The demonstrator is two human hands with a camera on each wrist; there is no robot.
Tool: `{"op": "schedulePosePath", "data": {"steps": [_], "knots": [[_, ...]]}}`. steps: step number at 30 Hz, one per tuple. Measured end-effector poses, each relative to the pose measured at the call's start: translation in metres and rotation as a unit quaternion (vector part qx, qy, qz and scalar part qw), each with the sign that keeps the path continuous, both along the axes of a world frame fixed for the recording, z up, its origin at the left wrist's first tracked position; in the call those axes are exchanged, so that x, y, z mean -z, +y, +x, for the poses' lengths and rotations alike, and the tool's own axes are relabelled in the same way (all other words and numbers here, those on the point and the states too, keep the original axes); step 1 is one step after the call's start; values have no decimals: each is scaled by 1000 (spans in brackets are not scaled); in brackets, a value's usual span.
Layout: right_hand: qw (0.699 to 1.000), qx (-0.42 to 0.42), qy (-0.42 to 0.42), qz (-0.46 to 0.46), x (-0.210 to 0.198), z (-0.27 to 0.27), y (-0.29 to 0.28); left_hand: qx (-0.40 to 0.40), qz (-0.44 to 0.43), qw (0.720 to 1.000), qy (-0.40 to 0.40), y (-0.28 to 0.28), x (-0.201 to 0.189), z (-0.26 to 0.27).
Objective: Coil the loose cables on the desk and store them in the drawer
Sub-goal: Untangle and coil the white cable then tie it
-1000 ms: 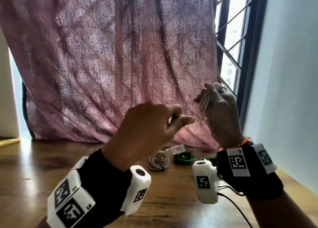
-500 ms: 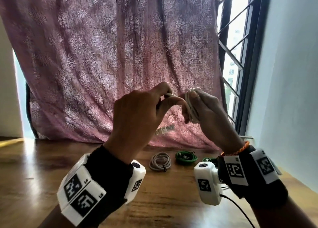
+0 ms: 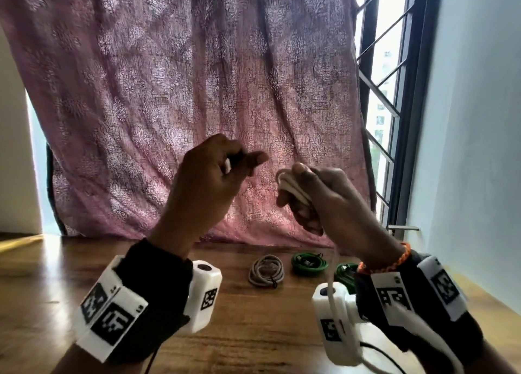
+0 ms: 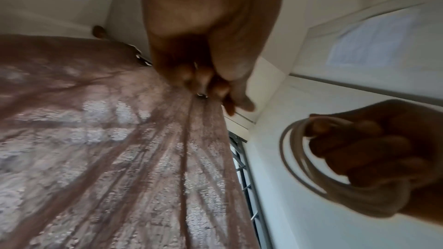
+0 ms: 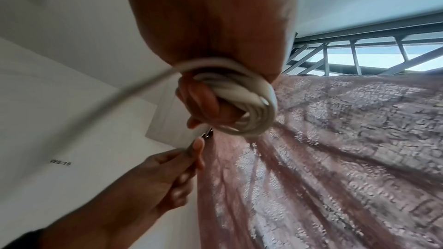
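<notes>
The white cable point(image 3: 293, 189) is thin, light and limp. Its loops lie bunched in the right hand point(image 3: 324, 201), held up in the air above the tabletop point(image 3: 253, 331) and in front of the curtain point(image 3: 197, 91). A cord like this probably springs open if the bundle is let go, so the best hold is across all the loops at once, which is how the right hand's fingers point(image 5: 203, 101) curl round them now. A loose length trails down from the bundle past the right wrist.

The left hand point(image 3: 214, 176) is just left of the bundle, apart from it, its fingers point(image 4: 203, 80) closed narrowly on something small and pale with a metal glint, likely the cable's plug end, though I cannot tell for sure.

Half a second ago the two hands were touching at the bundle and were higher against the curtain; now they are apart and slightly lower.

Below the bundle, on the tabletop, lie a grey coil point(image 3: 266, 270) and a green coil point(image 3: 309, 263), already wound. No drawer shows.
</notes>
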State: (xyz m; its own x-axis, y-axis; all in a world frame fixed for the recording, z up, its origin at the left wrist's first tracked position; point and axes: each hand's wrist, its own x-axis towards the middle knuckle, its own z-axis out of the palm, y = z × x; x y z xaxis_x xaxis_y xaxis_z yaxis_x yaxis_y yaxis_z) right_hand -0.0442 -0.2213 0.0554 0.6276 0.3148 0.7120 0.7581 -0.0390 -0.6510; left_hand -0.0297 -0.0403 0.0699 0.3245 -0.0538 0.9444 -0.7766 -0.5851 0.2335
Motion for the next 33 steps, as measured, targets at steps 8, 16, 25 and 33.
{"op": "schedulePosePath", "data": {"steps": [8,16,25,33], "knots": [[989,71,-42,125,3,10,5,109,-7,927,358,-30,6,-23],[971,103,-77,200,1,16,-3,332,110,760,548,-55,28,-22],[988,68,-125,64,3,33,-13,214,88,898,373,-28,6,-26],[977,87,-161,-106,13,29,-2,111,6,962,251,1,-7,-26]]}}
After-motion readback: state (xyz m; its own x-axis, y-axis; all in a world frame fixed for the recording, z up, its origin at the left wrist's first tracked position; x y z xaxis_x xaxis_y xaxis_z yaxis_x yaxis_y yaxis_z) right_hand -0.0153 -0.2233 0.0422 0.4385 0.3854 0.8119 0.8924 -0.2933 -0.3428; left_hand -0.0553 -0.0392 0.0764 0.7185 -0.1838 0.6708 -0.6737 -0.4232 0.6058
